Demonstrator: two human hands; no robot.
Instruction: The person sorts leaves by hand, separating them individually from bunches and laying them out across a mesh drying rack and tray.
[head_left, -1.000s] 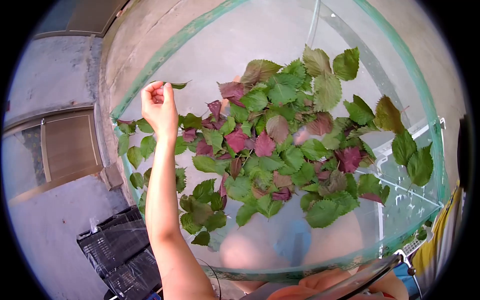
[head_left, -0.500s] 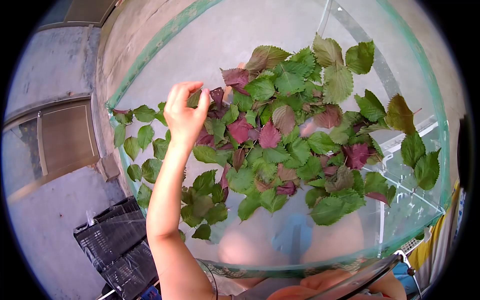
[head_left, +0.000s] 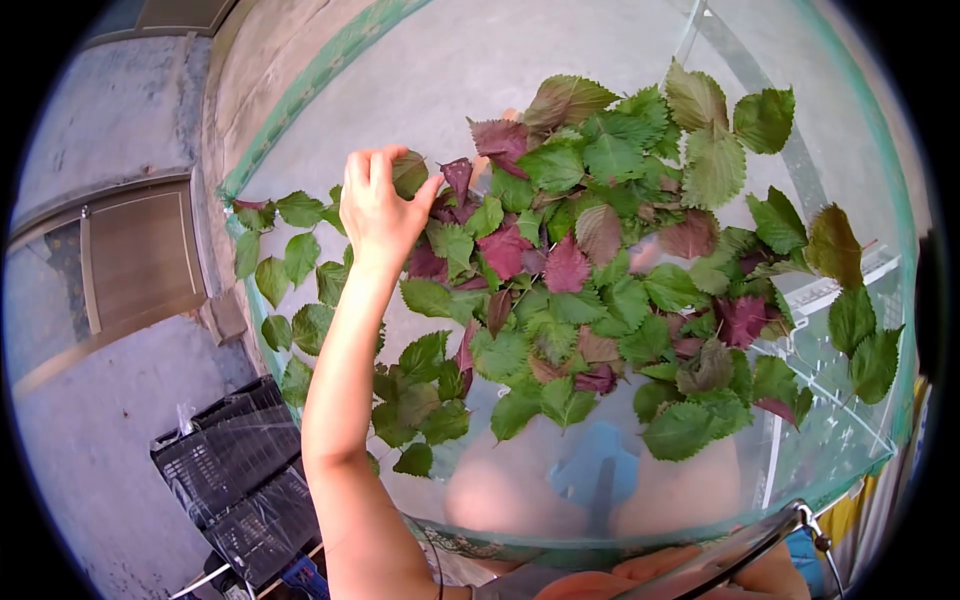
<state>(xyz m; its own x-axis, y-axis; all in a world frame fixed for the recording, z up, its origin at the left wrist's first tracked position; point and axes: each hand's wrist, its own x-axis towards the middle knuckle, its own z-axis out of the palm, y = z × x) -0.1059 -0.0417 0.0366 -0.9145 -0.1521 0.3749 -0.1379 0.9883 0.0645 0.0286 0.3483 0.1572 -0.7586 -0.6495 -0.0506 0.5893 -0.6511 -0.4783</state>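
Note:
My left hand (head_left: 385,212) is over the left side of a sheer net (head_left: 420,95) with a green edge. Its fingers are bent and the thumb stands apart from them. In the gap between thumb and fingers shows a green leaf (head_left: 409,174); no grip on it is visible. Just right of the thumb is a dark purple leaf (head_left: 457,176). Beyond it spreads a pile of serrated green and purple leaves, among them a bright purple-red leaf (head_left: 567,266). My right hand cannot be made out.
Single green leaves (head_left: 301,257) lie in rows along the net's left side. Bare knees (head_left: 515,495) and a blue patch (head_left: 595,465) show through the mesh. Black plastic crates (head_left: 235,470) stand at lower left, near a wall (head_left: 120,430) with brown-framed windows (head_left: 140,260).
The view has shifted, so the net and leaves appear farther right. My left hand's thumb and fingers are spread slightly wider. The leaves keep their arrangement.

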